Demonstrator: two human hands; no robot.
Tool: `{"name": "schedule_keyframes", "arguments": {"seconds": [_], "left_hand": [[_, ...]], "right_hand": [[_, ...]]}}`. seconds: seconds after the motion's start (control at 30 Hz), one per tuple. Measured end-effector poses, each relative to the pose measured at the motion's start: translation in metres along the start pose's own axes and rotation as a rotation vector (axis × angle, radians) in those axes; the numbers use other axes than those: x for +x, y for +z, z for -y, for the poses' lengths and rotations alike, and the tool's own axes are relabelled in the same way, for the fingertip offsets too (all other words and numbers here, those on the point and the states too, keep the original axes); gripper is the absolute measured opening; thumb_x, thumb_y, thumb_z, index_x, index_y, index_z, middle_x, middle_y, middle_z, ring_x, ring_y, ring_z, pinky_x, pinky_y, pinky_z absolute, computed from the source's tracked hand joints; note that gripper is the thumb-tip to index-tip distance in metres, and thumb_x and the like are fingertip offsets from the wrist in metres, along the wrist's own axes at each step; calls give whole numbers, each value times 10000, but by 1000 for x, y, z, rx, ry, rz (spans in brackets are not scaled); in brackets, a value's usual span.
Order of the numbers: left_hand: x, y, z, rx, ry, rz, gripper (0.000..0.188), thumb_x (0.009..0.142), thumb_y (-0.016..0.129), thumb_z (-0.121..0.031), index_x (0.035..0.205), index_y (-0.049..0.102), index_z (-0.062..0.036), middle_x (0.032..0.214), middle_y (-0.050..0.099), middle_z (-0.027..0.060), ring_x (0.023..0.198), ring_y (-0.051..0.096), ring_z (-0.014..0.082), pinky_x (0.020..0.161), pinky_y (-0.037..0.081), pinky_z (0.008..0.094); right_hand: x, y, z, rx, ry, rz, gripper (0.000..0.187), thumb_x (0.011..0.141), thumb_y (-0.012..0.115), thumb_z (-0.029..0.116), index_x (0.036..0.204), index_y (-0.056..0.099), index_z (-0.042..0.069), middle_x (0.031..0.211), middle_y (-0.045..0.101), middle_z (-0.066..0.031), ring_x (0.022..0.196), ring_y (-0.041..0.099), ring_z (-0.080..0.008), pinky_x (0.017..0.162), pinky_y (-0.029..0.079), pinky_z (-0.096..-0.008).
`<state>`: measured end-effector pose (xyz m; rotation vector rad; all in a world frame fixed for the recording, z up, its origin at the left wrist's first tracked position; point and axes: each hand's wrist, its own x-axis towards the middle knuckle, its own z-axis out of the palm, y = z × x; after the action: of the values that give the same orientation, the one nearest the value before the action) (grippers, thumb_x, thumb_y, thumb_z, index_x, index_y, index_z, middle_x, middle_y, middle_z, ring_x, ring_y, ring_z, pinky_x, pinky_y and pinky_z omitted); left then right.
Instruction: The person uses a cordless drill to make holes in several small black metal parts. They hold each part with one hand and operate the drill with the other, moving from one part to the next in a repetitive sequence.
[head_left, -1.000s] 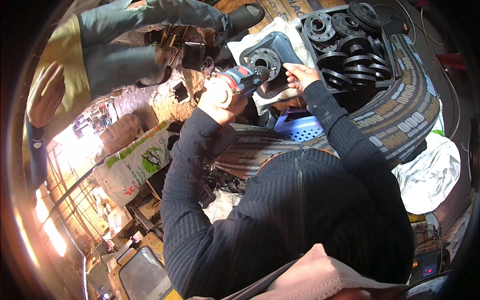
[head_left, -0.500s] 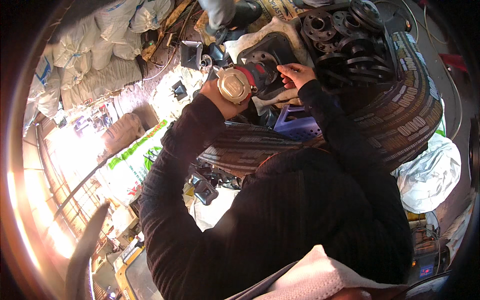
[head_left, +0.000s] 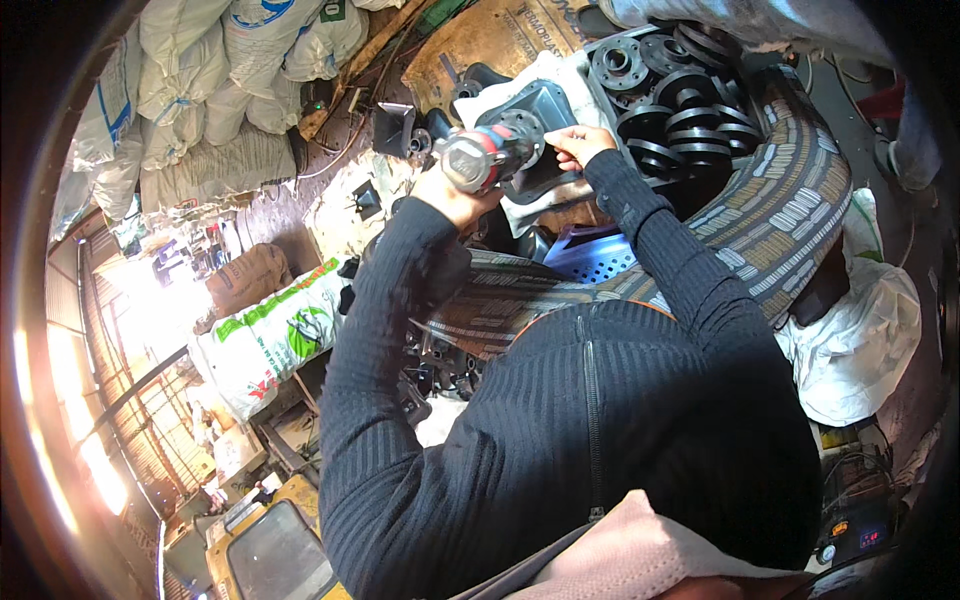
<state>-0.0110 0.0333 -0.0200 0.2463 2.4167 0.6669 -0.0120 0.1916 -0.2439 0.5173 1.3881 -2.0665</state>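
Red-and-grey cordless drill [head_left: 472, 161] in left hand [head_left: 447, 196], nose at round flange [head_left: 524, 121]. Right hand [head_left: 584, 147] pinched narrow, contents unclear. Probably a fastening step; next needs steady alignment.

White blaze at left, black corners all round

Daylight floods in from the left, bleaching the area beside a tan slatted wall [head_left: 150, 410] almost to white! Pale flare arcs down the curved left rim. Light catches the red-and-grey power drill [head_left: 472, 163]; the black ribbed zip-up jacket [head_left: 430, 490] reads crisply at left, sinking into shadow at right. Fisheye bending bows the outer edges!
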Motion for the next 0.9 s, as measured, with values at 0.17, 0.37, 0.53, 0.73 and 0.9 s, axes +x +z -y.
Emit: {"name": "schedule_keyframes", "arguments": {"seconds": [0.17,0.37,0.53,0.73,0.9], "left_hand": [[-49,9,-22,-454,-137,-53,498,737,697,-128,1193,508,-64,793,628,40,572,579,113,529,485,273],[-74,16,-20,-373,-83,-151,538,725,735,-182,1191,508,-37,1006,613,94,895,594,197,804,472,311],[-75,24,-6,-380,-23,-161,557,714,748,-193,1190,507,-32,1119,588,112,1035,567,223,917,438,327],[-75,18,-23,-299,-24,-169,436,744,701,-111,1135,529,-25,866,625,67,685,582,154,608,463,278],[-86,6,-18,-328,-265,-79,400,759,665,-26,1127,507,-20,772,598,41,476,490,94,398,363,222]], "right_hand": [[-4,-18,4,781,202,344,501,933,432,410,1161,511,-29,1055,609,-159,935,620,-264,806,528,-386],[-25,-15,11,993,201,751,491,967,324,361,1204,475,-42,1137,573,-174,1017,589,-286,859,511,-400],[-36,-5,14,905,187,755,486,968,323,359,1214,474,-32,1133,579,-157,959,608,-252,830,528,-369],[-47,-1,22,847,150,635,442,966,358,322,1201,485,-31,1101,592,-148,922,619,-233,810,537,-355],[-63,4,36,636,148,444,330,922,508,243,1134,550,-7,1031,623,-111,897,623,-196,782,545,-321]]}}
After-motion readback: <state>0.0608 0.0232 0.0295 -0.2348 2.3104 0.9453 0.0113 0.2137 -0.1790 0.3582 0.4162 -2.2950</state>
